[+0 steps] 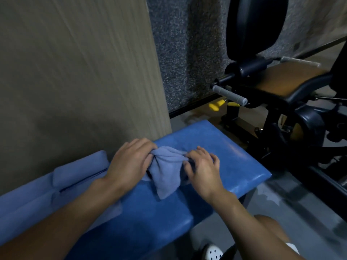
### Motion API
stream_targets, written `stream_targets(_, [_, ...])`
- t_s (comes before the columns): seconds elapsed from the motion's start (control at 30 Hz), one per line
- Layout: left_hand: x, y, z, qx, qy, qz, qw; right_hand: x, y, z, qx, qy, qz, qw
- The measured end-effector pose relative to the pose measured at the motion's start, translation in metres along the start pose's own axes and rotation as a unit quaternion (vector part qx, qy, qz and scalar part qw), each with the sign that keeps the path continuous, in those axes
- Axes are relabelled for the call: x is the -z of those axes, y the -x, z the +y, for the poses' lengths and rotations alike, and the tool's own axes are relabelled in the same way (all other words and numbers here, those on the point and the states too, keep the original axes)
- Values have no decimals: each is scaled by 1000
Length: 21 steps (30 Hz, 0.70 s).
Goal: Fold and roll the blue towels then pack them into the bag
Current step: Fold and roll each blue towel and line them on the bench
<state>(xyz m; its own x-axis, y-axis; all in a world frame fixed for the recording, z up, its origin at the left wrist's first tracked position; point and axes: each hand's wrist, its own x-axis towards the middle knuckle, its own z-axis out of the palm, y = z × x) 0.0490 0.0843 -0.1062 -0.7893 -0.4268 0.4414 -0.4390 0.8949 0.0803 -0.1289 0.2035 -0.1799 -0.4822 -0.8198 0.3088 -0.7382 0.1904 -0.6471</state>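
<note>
We see one blue towel (pixel 167 167) lying on a shiny blue bench (pixel 236 164), right in the middle of the picture. It is all bunched up and tight in the middle, like a bow. One loose corner points down to 6 o'clock and lies flat on the bench.

Our left hand (pixel 129 162) is at 9 o'clock from the towel. Its fingers curl around the towel's left end and grip it. Our right hand (pixel 203 170) is at 3 o'clock from the towel. Its fingers curl over the towel's right end and hold it too. So the towel sits between our two hands, and both hands touch it.

At 9 o'clock from our left hand we see other blue towels (pixel 78 172). They lie on the bench, just beside the tan wall (pixel 75 72). They look folded or rolled, but we cannot tell which. Our left arm lies over part of them.

At 2 o'clock from the towel stands a big black gym machine (pixel 272 87), well apart from our hands. A small yellow handle (pixel 216 106) shows near its bottom. At 6 o'clock, down on the floor, we see a white shoe (pixel 213 252).
</note>
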Motion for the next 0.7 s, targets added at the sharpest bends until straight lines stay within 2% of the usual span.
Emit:
stream_targets(0.2, [30, 16, 6, 49, 4, -10, 999, 15, 28, -31, 9, -61, -44, 997])
stream_targets(0.33, [22, 37, 12, 166, -20, -14, 986, 15, 47, -41, -8, -98, -100, 990])
stream_targets(0.4, [13, 59, 13, 229, 9, -34, 973, 12, 55, -43, -14, -77, -141, 987])
stream_targets(0.5, [0, 90, 16, 269, 80, -51, 958, 7, 57, -37, -2, -16, -122, 992])
stream_targets(0.57, [-6, 103, 23, 311, 112, -55, 942, 5, 54, -33, -4, 44, -141, 989])
stream_targets(0.63, [-11, 113, 30, 316, 127, -73, 937, 3, 52, -32, -19, 78, -174, 981])
stream_targets(0.7, [-16, 122, 35, 269, 107, -117, 950, -1, 49, -30, -30, 89, -207, 974])
